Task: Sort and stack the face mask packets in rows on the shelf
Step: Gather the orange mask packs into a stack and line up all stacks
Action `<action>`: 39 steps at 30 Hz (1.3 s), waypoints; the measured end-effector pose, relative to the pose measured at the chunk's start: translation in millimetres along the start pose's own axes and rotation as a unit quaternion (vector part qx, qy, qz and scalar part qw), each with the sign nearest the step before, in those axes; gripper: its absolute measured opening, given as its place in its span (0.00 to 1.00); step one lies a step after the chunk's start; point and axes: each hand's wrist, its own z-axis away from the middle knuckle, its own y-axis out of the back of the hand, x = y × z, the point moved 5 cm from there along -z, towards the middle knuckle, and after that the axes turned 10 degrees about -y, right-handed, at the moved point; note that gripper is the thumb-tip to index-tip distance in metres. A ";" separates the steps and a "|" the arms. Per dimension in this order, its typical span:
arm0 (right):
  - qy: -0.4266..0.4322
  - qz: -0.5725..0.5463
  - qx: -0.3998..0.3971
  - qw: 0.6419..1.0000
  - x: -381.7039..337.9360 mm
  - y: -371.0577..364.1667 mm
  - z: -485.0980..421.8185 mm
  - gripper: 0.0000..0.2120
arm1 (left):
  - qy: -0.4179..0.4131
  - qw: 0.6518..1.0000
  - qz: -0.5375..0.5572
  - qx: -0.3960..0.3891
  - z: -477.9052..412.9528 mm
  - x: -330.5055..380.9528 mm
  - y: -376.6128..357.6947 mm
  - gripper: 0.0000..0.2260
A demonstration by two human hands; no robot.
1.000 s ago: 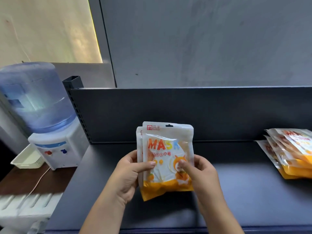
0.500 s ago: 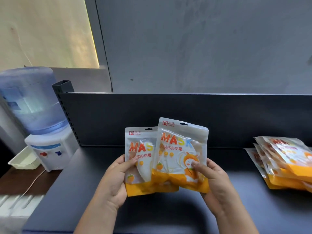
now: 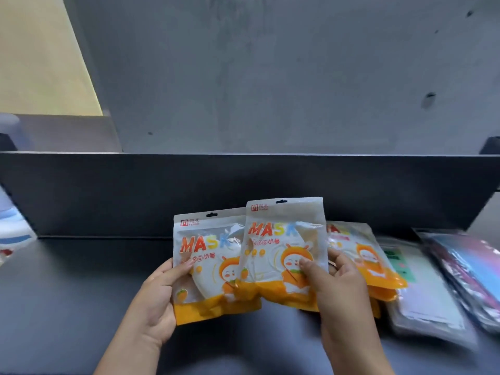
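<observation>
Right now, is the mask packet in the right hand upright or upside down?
Upright: the mask packet shows MASK lettering right-way-up, hang hole on top.

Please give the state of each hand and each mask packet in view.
left hand: grips the left packet.
right hand: grips the right packet.
left packet: held up, face forward, partly overlapped.
right packet: held up, overlapping the left one.
orange pile: lies on the shelf, right.
pale packet: lies flat, blurred.

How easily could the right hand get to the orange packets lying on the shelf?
Probably yes: the pile lies just beyond the right hand, nothing between. But that hand holds a packet, so its grip is taken.
</observation>
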 end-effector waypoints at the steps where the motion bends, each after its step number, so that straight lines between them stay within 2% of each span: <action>1: 0.015 0.014 0.003 1.000 -8.3 14.2 -0.7 0.15 | -0.002 1.000 0.005 0.005 4.4 -7.9 -12.1 0.14; 4: 0.045 0.039 0.001 0.998 -31.1 54.3 -2.4 0.15 | -0.012 0.999 0.025 0.016 18.1 -28.7 -47.8 0.13; 9: 0.026 -0.003 0.019 0.999 -57.8 112.3 -12.9 0.16 | -0.028 0.999 -0.001 0.017 38.8 -43.2 -96.6 0.12; 15: 0.047 -0.027 0.070 0.996 -82.7 164.7 -40.2 0.27 | -0.039 0.998 -0.049 0.003 47.9 -44.3 -119.5 0.13; 21: 0.055 0.043 0.115 0.991 -81.8 183.8 -70.9 0.17 | -0.025 0.999 -0.009 0.035 45.3 -34.4 -132.1 0.13; 24: 0.048 0.104 0.105 0.988 -71.3 168.9 -78.8 0.13 | -0.036 0.998 -0.010 0.046 38.5 -27.7 -141.5 0.13; 28: 0.051 0.153 0.090 0.983 -63.7 153.5 -83.7 0.10 | -0.035 0.999 -0.026 0.023 34.0 -27.2 -163.0 0.13; 32: 0.055 0.206 0.100 0.972 -66.2 148.5 -86.2 0.14 | -0.051 0.998 -0.046 -0.009 28.5 -26.6 -179.1 0.13; 34: 0.065 0.241 0.076 0.965 -70.6 143.2 -88.9 0.10 | -0.079 0.993 -0.078 -0.040 24.9 -25.5 -189.3 0.13; 36: 0.070 0.269 0.048 0.959 -71.1 138.9 -92.3 0.11 | -0.099 0.988 -0.105 -0.063 24.2 -25.8 -202.0 0.12; 39: 0.063 0.273 0.058 0.958 -69.5 141.6 -92.6 0.27 | -0.113 0.983 -0.115 -0.086 25.0 -30.5 -222.3 0.10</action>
